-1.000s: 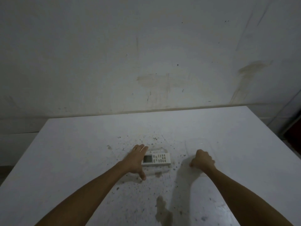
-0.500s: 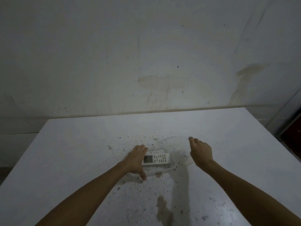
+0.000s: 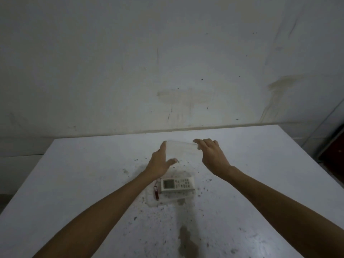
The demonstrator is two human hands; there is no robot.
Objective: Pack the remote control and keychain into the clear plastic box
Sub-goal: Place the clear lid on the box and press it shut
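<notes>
A white remote control (image 3: 176, 184) with a small screen lies flat inside the shallow clear plastic box (image 3: 168, 201) on the white table. A dark red keychain (image 3: 157, 192) lies just left of the remote, inside the box's left end. Behind the box, the clear plastic lid (image 3: 181, 150) stands raised between my hands. My left hand (image 3: 160, 162) grips the lid's left side, thumb in front. My right hand (image 3: 212, 155) pinches its top right corner. The lid is faint and its lower edge is hard to make out.
The white table (image 3: 74, 183) is speckled with dark spots around the box and has a brown stain (image 3: 186, 241) near the front. A stained wall (image 3: 167, 71) rises behind the table's far edge. A dark object (image 3: 333, 151) stands beyond the right edge.
My left hand left the remote and rose to the lid's left side. My right hand moved forward and up, lifting the clear lid. The keychain is now uncovered beside the remote.
</notes>
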